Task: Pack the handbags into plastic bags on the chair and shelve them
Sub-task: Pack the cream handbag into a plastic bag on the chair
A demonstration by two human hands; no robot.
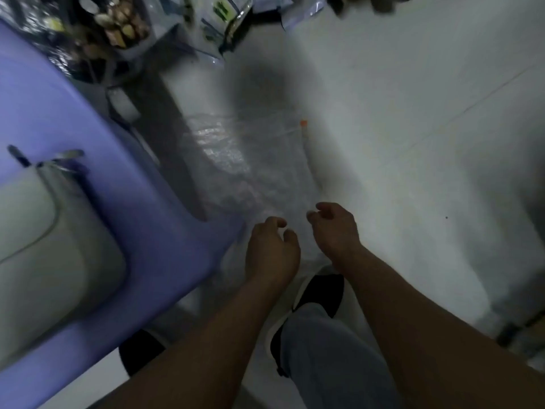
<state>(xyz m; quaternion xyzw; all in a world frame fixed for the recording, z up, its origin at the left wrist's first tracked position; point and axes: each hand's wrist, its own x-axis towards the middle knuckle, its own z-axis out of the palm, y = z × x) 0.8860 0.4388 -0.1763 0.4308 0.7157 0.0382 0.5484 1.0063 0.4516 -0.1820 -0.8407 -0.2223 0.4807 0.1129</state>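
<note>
Handbag on chair, plastic bag w/ zip

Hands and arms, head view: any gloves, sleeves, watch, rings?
No gloves on the left hand or the right hand. Both forearms are uncovered as far as the frame reaches, with no sleeve in view. No watch, band or ring shows, though the picture is blurred. Also worn: pale blue-grey trousers and a black shoe with a white sole.

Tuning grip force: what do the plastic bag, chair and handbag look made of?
Plastic bag: thin clear glossy film; floor shows through, creases glint. Chair: likely moulded plastic, smooth purple, soft sheen. Handbag: pale, smooth, seamed edge; leather or faux, unclear.
</note>
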